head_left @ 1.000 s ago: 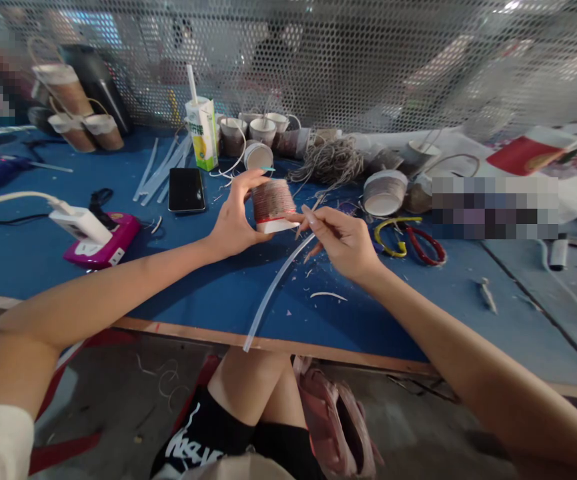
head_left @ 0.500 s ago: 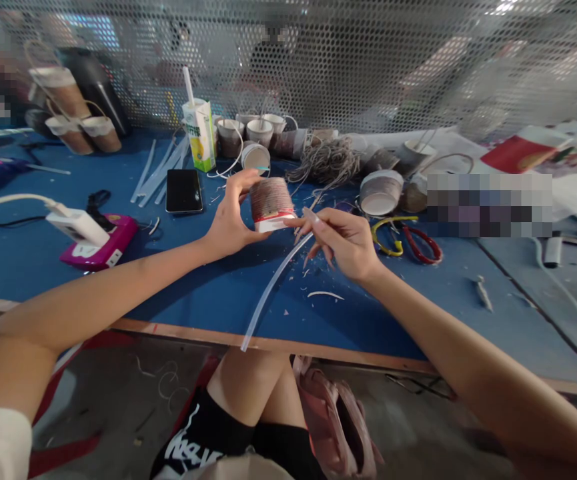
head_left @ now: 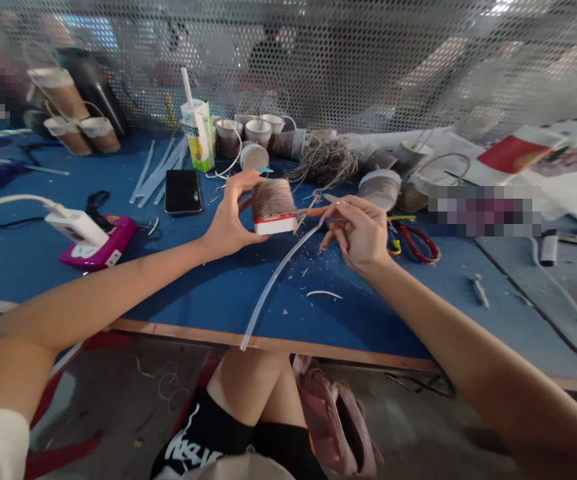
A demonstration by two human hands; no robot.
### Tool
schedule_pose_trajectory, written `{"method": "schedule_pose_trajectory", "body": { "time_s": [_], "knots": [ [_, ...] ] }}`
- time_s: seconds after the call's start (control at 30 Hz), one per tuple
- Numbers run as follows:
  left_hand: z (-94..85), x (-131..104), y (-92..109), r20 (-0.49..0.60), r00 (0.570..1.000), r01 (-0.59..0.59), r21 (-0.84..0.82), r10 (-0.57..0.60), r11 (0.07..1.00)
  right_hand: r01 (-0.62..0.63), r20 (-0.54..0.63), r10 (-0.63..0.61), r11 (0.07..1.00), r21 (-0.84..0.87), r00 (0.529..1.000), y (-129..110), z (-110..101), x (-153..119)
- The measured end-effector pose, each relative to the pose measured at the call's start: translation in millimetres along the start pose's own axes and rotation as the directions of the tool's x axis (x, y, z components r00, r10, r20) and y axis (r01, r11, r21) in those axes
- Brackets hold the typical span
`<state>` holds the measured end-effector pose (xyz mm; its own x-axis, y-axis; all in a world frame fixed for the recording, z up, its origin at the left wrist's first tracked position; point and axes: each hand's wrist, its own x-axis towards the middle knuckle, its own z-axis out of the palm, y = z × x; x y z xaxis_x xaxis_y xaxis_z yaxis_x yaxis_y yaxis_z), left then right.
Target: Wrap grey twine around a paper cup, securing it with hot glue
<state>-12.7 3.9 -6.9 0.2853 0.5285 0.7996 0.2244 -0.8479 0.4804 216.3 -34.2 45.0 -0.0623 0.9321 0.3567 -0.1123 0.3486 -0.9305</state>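
Note:
A small cup (head_left: 273,205) wrapped in grey-brown cord, with a red band and a white rim facing down toward me, is gripped by my left hand (head_left: 233,213), thumb under it and fingers behind. Just right of the cup is my right hand (head_left: 355,230), thumb and index finger pinched around a thin cord (head_left: 309,212) that reaches to the cup. A translucent glue stick (head_left: 273,285) runs from beneath my right fingers to the table's front edge.
Behind are a drink carton (head_left: 199,137), a cord bundle (head_left: 329,162) and several wrapped cups. A phone (head_left: 183,191) and pink power strip (head_left: 99,243) lie left; red-handled scissors (head_left: 419,243) lie right.
My right hand has moved right and slightly up, away from the cup. The cup has turned a little in my left hand, showing more of its white rim.

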Motion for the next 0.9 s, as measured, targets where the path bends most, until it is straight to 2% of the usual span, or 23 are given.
{"method": "schedule_pose_trajectory", "body": {
  "time_s": [0.1,0.17,0.2,0.27,0.33,0.37,0.43,0.53,0.7,0.83,0.9],
  "knots": [
    [-1.7,1.8,1.0,-0.016,1.0,0.015,0.067,-0.014,0.998,0.145,-0.183,-0.144,0.989,-0.009,0.973,2.2,-3.6,1.4],
    [-2.4,3.2,1.4,-0.029,1.0,0.012,0.119,-0.009,0.993,0.217,-0.177,-0.222,0.975,-0.048,0.959,0.7,-2.7,-1.7],
    [-2.7,3.7,1.2,-0.037,0.999,0.009,0.142,-0.003,0.99,0.239,-0.098,-0.249,0.966,-0.097,0.964,-0.8,-0.9,-4.5],
    [-2.9,4.2,0.3,-0.049,0.999,-0.002,0.175,0.01,0.985,0.304,0.174,-0.265,0.917,-0.258,0.948,-4.2,4.1,-11.4],
    [-3.0,4.0,-0.9,-0.047,0.998,-0.02,0.203,0.03,0.979,0.417,0.431,-0.227,0.805,-0.421,0.873,-6.8,9.7,-17.5],
    [-3.0,3.7,-1.4,-0.042,0.998,-0.031,0.216,0.041,0.976,0.47,0.508,-0.204,0.743,-0.476,0.837,-7.4,12.0,-19.4],
    [-2.7,3.2,-1.8,-0.035,0.998,-0.047,0.236,0.057,0.971,0.526,0.565,-0.183,0.661,-0.536,0.805,-7.6,15.4,-21.0],
    [-1.5,2.8,-1.4,-0.034,0.998,-0.046,0.245,0.056,0.968,0.513,0.544,-0.167,0.629,-0.584,0.823,-6.7,17.9,-19.8],
    [0.1,3.2,0.5,-0.03,0.997,-0.056,0.243,0.065,0.968,0.429,0.447,-0.15,0.651,-0.626,0.882,-7.3,18.7,-18.7],
    [-1.1,3.4,3.0,-0.01,0.996,-0.085,0.251,0.09,0.964,0.479,0.457,-0.23,0.676,-0.56,0.859,-7.4,11.1,-21.6],
    [-1.6,3.3,3.1,-0.007,0.994,-0.1,0.246,0.105,0.964,0.497,0.423,-0.304,0.718,-0.487,0.853,-7.0,5.3,-23.2]
  ]
}}
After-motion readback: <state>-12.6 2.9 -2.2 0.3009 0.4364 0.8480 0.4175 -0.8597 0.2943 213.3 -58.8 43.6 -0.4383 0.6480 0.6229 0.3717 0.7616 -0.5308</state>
